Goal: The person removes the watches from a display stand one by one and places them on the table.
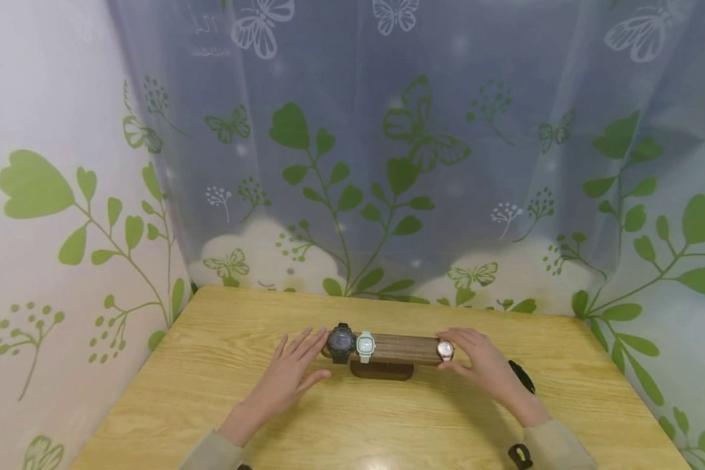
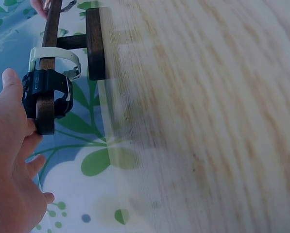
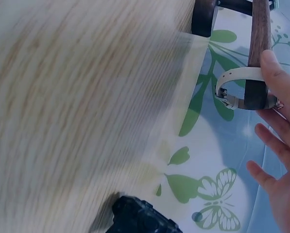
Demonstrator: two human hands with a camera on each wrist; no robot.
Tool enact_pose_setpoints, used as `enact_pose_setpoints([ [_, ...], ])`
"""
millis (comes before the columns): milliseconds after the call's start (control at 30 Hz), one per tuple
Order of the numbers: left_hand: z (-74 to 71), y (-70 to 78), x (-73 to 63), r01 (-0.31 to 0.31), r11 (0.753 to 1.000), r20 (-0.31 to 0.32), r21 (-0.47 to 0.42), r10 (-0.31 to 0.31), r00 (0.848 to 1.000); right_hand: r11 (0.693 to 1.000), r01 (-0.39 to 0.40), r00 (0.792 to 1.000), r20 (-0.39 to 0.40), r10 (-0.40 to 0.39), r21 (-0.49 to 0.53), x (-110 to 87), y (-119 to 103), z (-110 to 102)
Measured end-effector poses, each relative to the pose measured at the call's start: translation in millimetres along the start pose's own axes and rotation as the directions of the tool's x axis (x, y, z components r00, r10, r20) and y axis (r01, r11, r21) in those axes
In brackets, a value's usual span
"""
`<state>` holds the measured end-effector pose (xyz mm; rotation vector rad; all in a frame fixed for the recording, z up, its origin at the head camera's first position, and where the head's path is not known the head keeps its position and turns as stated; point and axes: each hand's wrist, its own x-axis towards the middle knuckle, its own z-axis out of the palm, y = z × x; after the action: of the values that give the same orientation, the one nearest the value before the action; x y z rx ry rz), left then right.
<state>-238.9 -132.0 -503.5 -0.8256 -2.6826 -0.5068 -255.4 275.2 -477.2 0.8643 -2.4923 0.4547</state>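
A dark wooden watch stand (image 1: 408, 349) with a long bar on a short base stands on the table. At the bar's left end is a chunky black watch (image 1: 341, 341), with a mint-green watch (image 1: 365, 346) beside it. My left hand (image 1: 288, 375) has its fingers extended, fingertips at the bar's left end next to the black watch. At the right end, a small watch with a white strap (image 3: 239, 74) is looped round the bar. My right hand (image 1: 483, 362) pinches this watch, thumb on the near side and index finger on the far side.
The light wood table (image 1: 211, 346) has its far edge against a curtain (image 1: 352, 196) printed with leaves and butterflies. A black object (image 1: 521, 376) lies on the table beside my right wrist. White printed cloth (image 1: 53, 261) hangs on the left side.
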Motion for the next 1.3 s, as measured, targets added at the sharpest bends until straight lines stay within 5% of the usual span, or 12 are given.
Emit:
enact_pose_setpoints([
  [400, 0.5, 0.0, 0.5, -0.009, 1.0, -0.011, -0.019, 0.008, 1.0, 0.998, -0.051, 0.998, -0.033, 0.05, -0.022, -13.9, 19, -9],
  [1300, 1.4, -0.3, -0.4, -0.015, 1.0, -0.017, -0.001, 0.015, 1.0, 0.984, -0.106, 0.986, -0.144, 0.085, -0.146, -62.0, 69, -67],
])
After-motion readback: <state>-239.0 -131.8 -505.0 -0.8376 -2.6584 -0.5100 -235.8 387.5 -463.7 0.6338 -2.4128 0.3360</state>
